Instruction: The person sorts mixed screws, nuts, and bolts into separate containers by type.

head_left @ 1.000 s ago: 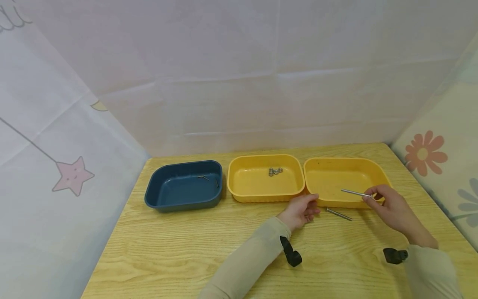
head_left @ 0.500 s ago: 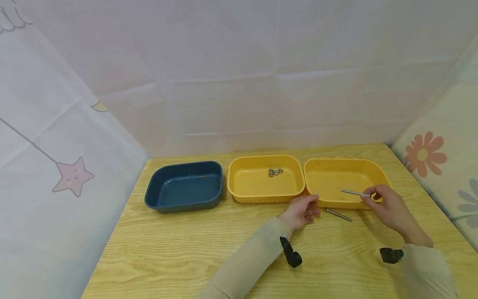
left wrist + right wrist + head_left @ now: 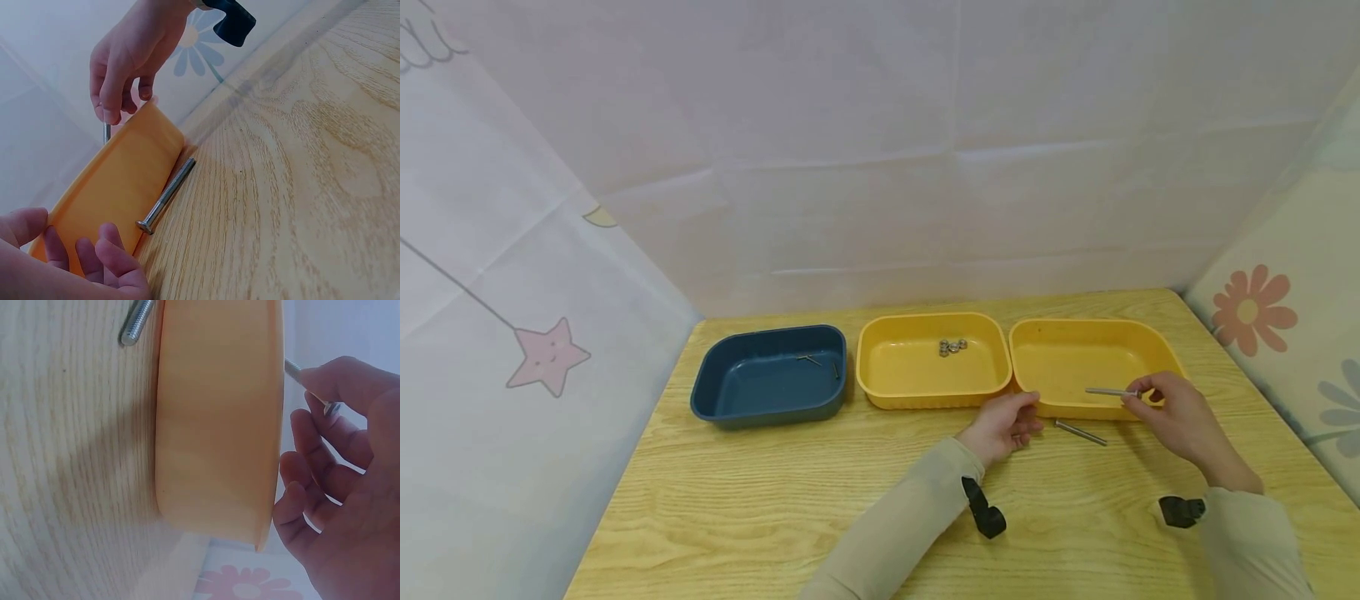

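My right hand [image 3: 1180,421] pinches a long metal bolt [image 3: 1108,392] near its head, between thumb and index finger. The bolt lies almost level over the front part of the right yellow bin [image 3: 1078,411]. In the right wrist view, the bolt's head [image 3: 332,409] pokes out past the fingertips. My left hand [image 3: 1000,425] grips that bin's front left rim, thumb at the edge and fingers against the outer wall. A second bolt [image 3: 1081,432] rests on the table in front of the bin; in the left wrist view, its head points toward my left fingers [image 3: 109,244].
Several small metal nuts [image 3: 953,346] lie in the middle yellow bin [image 3: 934,400]. To the left stands a blue bin [image 3: 767,417] with several thin small screws [image 3: 809,358] inside. All three bins stand in a row on the wooden table [image 3: 737,508], before a hanging cloth [image 3: 865,208].
My right hand has shifted slightly left, and the bolt in it has swung from a slant to nearly level. My left hand and the bolt on the table stay put.
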Tool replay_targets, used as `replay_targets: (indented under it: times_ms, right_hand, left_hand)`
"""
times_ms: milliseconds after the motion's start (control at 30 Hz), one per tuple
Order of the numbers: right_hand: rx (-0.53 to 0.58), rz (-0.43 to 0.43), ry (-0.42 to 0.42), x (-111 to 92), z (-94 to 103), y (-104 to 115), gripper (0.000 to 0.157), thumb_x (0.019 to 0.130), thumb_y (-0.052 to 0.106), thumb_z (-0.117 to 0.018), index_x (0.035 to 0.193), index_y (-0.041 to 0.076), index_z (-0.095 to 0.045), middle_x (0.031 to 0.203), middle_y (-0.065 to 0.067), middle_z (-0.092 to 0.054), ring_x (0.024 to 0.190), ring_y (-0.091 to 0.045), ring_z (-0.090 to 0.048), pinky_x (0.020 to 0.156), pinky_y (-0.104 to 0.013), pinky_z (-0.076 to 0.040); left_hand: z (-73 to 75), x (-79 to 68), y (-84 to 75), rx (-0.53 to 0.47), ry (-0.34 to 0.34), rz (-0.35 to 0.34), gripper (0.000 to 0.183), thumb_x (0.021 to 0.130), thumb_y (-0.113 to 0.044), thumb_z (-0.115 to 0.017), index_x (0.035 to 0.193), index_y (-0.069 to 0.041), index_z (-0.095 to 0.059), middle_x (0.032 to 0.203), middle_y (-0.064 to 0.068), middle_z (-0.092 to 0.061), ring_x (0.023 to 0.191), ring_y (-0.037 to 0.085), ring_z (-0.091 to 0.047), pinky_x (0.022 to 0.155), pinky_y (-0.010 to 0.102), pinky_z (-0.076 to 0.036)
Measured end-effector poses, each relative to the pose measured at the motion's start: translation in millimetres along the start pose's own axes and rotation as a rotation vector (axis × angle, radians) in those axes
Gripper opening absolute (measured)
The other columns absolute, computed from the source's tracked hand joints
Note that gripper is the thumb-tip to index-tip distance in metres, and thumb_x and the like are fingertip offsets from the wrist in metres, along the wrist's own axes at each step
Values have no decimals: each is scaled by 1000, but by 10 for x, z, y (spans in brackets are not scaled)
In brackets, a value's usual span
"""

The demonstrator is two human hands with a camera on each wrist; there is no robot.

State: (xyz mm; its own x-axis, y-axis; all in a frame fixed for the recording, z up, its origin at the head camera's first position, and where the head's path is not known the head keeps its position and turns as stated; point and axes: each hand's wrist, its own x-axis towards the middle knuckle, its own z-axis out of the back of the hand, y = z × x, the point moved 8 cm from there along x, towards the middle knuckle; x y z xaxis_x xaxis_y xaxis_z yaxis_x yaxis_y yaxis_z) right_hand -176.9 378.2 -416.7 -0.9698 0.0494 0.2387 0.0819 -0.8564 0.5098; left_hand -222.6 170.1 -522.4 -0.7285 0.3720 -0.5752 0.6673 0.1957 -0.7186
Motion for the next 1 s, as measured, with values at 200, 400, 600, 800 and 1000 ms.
replay_targets:
  times_ms: [200,400,600,800,1000]
  right_hand:
    - [6,-7,10,-4,-4,-10,10,87,14,-70,87,5,-67,90,-13,-66,81,-26,-55,66,-26,-40]
    - [2,-7,12,-16,4,-5,10,87,15,-70,86,5,-67,91,-14,-66,82,-28,-56,67,-30,-41]
    - [3,-11,21,-22,6,-4,14,87,16,-70,89,3,-68,94,-18,-66,82,-29,-57,67,-31,-43]
    - [22,-48,11,-22,22,-32,34,90,17,-68,113,-7,-61,106,-27,-59,87,-37,-55,69,-36,-43]
    - [4,-61,-40,-29,63,-61,30,89,11,-68,111,-7,-62,104,-28,-57,85,-36,-53,68,-36,-41]
  left_hand:
    - [8,3,4,1,-4,1,11,87,-23,-70,90,-12,-68,76,-1,-60,69,16,-60,56,23,-39]
    - [4,8,5,-1,6,4,10,87,-23,-70,87,-14,-68,77,-1,-60,69,16,-60,57,23,-40]
    - [6,9,6,0,3,2,10,87,-24,-70,86,-14,-66,76,-1,-60,68,16,-59,57,23,-40]
    - [13,5,5,5,-10,0,10,87,-23,-70,85,-14,-67,75,-1,-60,68,16,-59,57,23,-39]
    - [16,10,1,1,-8,1,9,87,-23,-70,84,-15,-66,76,-1,-61,68,16,-60,57,23,-40]
